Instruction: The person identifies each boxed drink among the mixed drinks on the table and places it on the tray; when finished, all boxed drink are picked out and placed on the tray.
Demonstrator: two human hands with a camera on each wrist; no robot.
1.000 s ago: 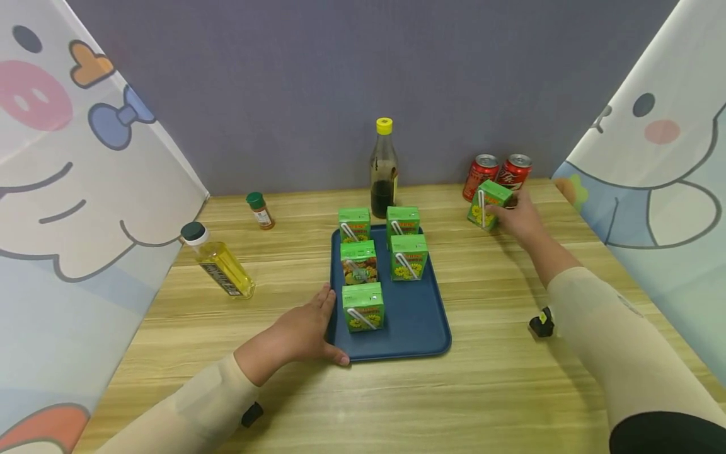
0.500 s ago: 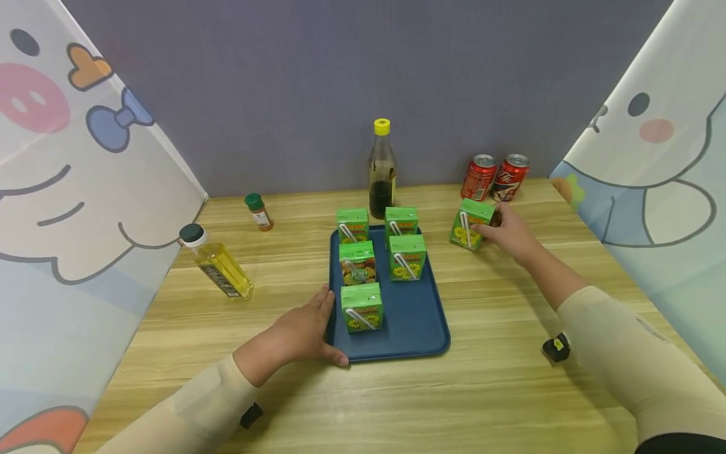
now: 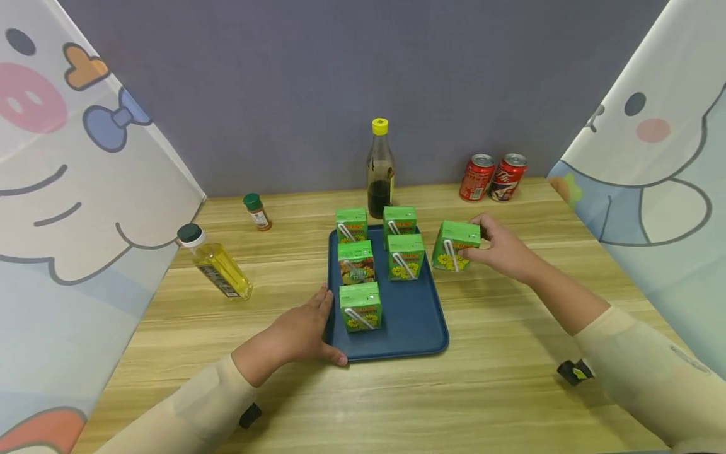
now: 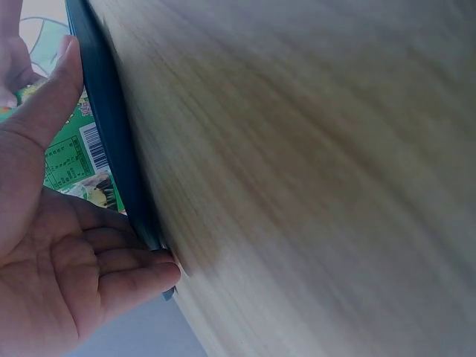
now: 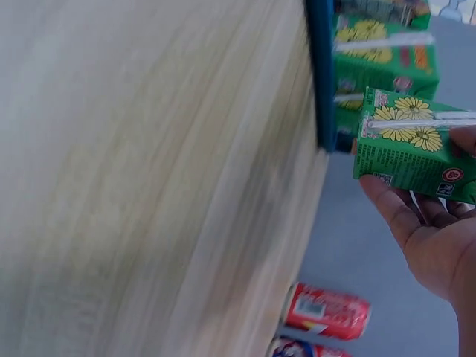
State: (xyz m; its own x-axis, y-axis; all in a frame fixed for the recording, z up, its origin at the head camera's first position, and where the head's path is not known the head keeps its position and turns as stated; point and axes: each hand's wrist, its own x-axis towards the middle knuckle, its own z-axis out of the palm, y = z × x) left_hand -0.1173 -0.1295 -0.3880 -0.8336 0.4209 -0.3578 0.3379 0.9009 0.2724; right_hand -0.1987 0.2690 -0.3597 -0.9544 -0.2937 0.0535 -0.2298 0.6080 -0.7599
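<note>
A green juice box [image 3: 454, 247] with yellow flowers and a white straw is gripped by my right hand [image 3: 501, 252], just right of the blue tray [image 3: 416, 321]. The right wrist view shows thumb and fingers on opposite sides of this juice box [image 5: 405, 141]. Several similar juice boxes stand on the tray in two columns, the front left one [image 3: 361, 309] nearest me. My left hand [image 3: 300, 328] rests along the tray's left edge, thumb at the near corner. In the left wrist view, the left hand's fingers [image 4: 141, 279] lie extended against the tray rim [image 4: 111, 126].
Behind the tray stands a dark sauce bottle [image 3: 380, 173] with a yellow cap. Two red cans [image 3: 478, 180] are at the back right. To the left are a spice jar [image 3: 259, 214] and an oil bottle [image 3: 221, 268]. A grey partition [image 3: 295, 94] closes off the back.
My right hand has carried the juice box from in front of the red cans leftward and nearer, to beside the tray. My left hand has stayed at the tray's edge.
</note>
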